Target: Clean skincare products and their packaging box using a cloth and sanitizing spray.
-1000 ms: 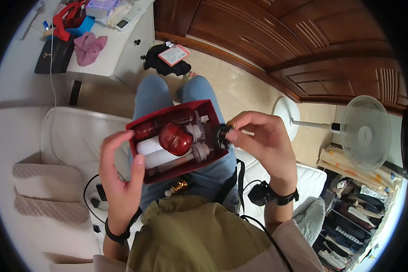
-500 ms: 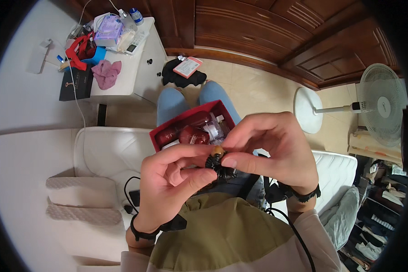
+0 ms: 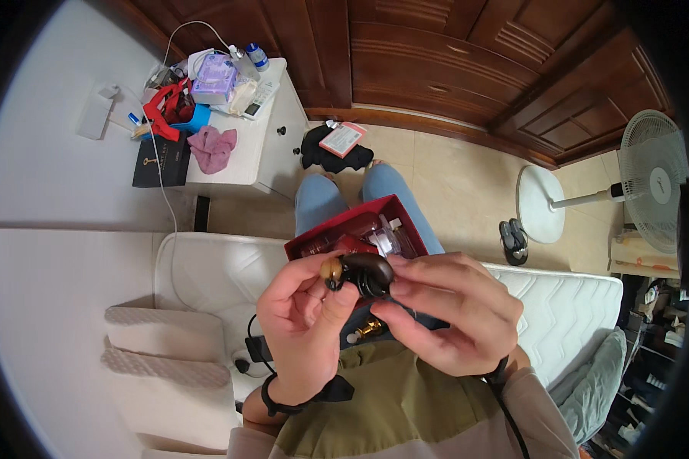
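Between my hands, above my lap, is a small glossy dark brown and black piece (image 3: 366, 274) with coil-like black parts and an amber bead-like end; its exact kind I cannot make out. My left hand (image 3: 305, 310) is closed on it, thumb and fingers pinching near the amber end. My right hand (image 3: 459, 310) has its fingertips at the piece's right side, thumb below, closed around that edge. A small gold-coloured item (image 3: 369, 330) with a clear tip lies on my lap beneath. Just beyond my hands, a red box (image 3: 302, 249) of bottles and jars rests on my thighs.
A white cabinet (image 3: 262, 157) at the far left carries a purple tissue pack (image 3: 214, 78), a pink cloth (image 3: 213, 149) and a black box (image 3: 161, 162). Black slippers (image 3: 514, 242) and a fan (image 3: 654, 180) stand to the right. I sit on a white mattress (image 3: 555, 306).
The piece has turned in my hands, its amber end now facing left. My right hand has shifted to its right side. The gold item on my lap has come into view.
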`<state>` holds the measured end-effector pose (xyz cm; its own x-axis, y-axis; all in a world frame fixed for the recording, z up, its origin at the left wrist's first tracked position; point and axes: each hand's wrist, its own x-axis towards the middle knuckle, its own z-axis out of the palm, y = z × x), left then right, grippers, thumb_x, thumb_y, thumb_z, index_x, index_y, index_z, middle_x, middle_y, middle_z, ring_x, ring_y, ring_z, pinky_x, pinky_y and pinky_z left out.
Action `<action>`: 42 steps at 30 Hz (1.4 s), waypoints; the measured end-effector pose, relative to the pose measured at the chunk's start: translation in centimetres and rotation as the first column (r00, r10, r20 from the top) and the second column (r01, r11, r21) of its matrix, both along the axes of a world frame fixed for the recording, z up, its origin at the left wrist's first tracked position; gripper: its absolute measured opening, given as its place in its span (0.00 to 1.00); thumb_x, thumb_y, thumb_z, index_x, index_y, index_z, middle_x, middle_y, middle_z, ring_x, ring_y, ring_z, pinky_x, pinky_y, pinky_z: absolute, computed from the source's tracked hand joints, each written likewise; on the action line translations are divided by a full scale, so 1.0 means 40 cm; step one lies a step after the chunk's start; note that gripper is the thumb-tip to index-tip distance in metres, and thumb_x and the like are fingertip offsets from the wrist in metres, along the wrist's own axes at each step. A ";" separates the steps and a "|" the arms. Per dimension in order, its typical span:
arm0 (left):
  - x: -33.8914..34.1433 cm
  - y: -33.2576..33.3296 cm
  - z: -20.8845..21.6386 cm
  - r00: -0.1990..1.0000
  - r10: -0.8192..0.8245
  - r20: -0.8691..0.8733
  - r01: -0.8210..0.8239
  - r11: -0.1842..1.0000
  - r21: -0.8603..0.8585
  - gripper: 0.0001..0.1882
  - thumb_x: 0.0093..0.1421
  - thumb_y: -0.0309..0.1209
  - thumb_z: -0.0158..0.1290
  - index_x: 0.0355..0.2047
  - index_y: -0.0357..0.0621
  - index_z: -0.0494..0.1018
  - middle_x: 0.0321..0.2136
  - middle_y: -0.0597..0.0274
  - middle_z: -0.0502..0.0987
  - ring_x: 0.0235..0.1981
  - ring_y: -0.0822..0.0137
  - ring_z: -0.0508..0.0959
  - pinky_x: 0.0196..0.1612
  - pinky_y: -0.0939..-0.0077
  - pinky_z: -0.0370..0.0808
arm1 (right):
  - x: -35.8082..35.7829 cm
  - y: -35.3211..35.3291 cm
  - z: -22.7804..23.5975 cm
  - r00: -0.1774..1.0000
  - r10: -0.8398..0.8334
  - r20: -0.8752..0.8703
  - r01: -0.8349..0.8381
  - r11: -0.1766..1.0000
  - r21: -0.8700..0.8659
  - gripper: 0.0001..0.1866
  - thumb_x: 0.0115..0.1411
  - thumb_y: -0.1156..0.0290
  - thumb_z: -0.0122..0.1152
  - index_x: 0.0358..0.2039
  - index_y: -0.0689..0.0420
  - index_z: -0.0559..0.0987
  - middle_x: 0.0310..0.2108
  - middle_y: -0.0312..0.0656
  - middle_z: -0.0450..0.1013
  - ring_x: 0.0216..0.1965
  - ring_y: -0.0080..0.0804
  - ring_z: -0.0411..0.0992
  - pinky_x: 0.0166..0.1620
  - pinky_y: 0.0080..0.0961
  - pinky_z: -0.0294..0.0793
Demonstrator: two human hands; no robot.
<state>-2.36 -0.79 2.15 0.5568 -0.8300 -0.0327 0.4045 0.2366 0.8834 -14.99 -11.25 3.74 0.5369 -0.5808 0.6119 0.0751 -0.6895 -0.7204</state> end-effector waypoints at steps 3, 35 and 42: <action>-0.015 0.002 0.005 0.997 0.067 -0.043 -0.068 0.998 -0.017 0.17 0.61 0.23 0.57 0.48 0.30 0.69 0.41 0.55 0.76 0.43 0.68 0.76 0.50 0.74 0.72 | 0.003 0.002 -0.004 0.999 -0.015 0.033 0.019 0.991 -0.131 0.15 0.43 0.80 0.74 0.34 0.66 0.82 0.36 0.48 0.77 0.34 0.41 0.78 0.37 0.30 0.80; 0.021 -0.025 -0.044 0.764 -0.393 -0.512 0.220 0.904 -0.366 0.19 0.52 0.32 0.67 0.42 0.45 0.73 0.35 0.63 0.77 0.38 0.63 0.78 0.45 0.70 0.75 | -0.010 -0.061 0.007 0.969 0.211 0.131 -0.229 0.963 0.142 0.15 0.45 0.81 0.68 0.37 0.58 0.84 0.35 0.42 0.73 0.36 0.36 0.71 0.39 0.29 0.71; 0.053 -0.033 -0.062 0.726 -0.586 -0.361 0.389 0.782 -0.487 0.13 0.47 0.30 0.70 0.18 0.44 0.75 0.34 0.53 0.71 0.27 0.61 0.78 0.26 0.76 0.79 | -0.002 -0.051 0.002 0.931 0.318 0.177 -0.353 0.906 0.232 0.14 0.46 0.78 0.72 0.36 0.61 0.83 0.37 0.43 0.74 0.34 0.36 0.71 0.37 0.29 0.72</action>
<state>-0.26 -2.11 -0.33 0.0630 -0.9821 0.1775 0.8870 0.1367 0.4411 -15.08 -13.29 3.80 0.6523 -0.5260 0.5457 0.3761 -0.4005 -0.8356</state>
